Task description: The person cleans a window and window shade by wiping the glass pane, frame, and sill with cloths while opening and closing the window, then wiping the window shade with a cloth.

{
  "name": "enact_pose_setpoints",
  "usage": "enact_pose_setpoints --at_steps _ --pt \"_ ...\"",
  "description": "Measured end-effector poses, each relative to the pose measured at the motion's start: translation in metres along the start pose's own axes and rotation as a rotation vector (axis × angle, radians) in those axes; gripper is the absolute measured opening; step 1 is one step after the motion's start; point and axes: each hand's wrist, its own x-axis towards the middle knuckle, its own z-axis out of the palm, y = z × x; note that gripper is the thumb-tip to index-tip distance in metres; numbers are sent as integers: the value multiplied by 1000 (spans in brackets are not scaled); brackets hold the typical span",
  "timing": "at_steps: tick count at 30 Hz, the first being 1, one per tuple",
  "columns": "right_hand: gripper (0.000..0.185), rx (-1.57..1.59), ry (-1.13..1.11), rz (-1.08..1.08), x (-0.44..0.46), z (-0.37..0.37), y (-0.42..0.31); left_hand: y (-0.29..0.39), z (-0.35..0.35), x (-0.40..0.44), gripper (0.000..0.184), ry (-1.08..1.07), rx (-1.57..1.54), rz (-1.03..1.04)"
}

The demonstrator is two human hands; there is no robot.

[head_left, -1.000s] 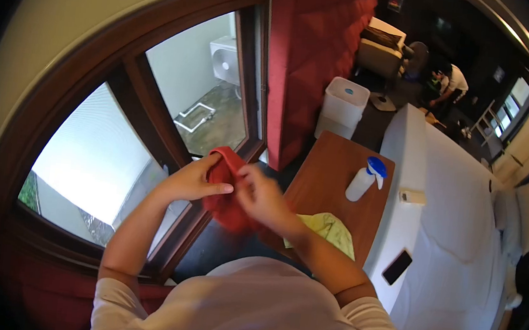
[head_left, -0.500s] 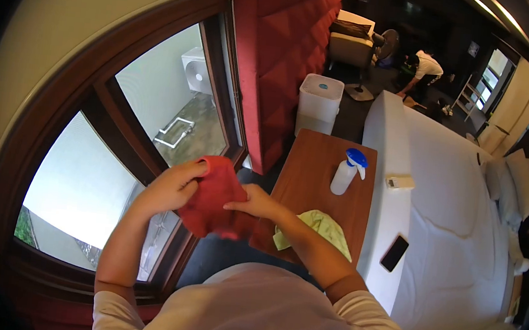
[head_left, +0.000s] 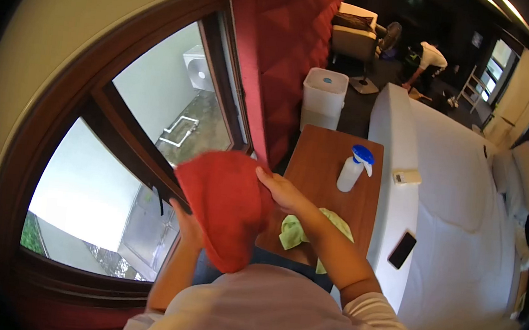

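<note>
A red cloth hangs in front of my chest, folded and bulging, between both hands. My right hand pinches its right edge, with the thumb lying on top. Behind the cloth's lower left side is my left hand, supporting it; most of its fingers are hidden by the fabric. Under my right forearm, a crumpled light green cloth lies on the brown wooden table. A white spray bottle with a blue trigger head stands upright on that table.
A wood-framed glass window is close on my left. To the right, a white ledge holds a phone and a small white box beside the bed. Beyond the table stands a white bin-like appliance. Another person bends down farther back.
The red cloth has been turned and spread wider. My left hand has moved from its upper left edge down behind it. My right hand has shifted slightly right and up, still gripping it.
</note>
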Motion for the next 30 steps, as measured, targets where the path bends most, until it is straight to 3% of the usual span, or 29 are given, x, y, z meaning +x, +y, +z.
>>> enact_pose_setpoints --at_steps 2,5,9,12,14,15,17,20,23,24,27,28,30 --pt "46 -226 71 192 -2 -40 22 -1 14 -15 71 -42 -105 -365" --pt "36 -345 -15 142 -31 -49 15 5 15 -18 70 147 620 -620" --pt "30 -373 -29 10 -41 -72 31 2 18 -18 47 292 1194 -721" --pt "26 -487 41 -15 -47 -72 13 9 5 -10 31 361 1673 -297" --pt "24 -559 136 -17 -49 -59 -5 16 30 0 24 235 1718 -78" --pt "24 -455 153 -73 -50 -51 -17 22 49 4 20 178 1733 36" --pt "24 -242 180 -181 -52 -29 -43 41 93 16 30 27 1861 172" --pt "27 83 94 -386 -62 16 -88 58 178 32 32 17 1586 266" --pt "33 -249 -13 -328 -48 -16 -99 68 202 50 35 38 1531 330" --pt "30 -156 81 -342 -47 -12 -99 70 198 51 33 53 1549 286" --pt "24 -343 305 -522 -53 -10 -97 69 195 48 31 14 1584 247" --pt "22 -481 335 -695 -53 -11 -100 68 195 47 32 -12 1595 245" --pt "16 -754 388 -1042 -53 -13 -105 68 175 55 34 -52 1171 316"
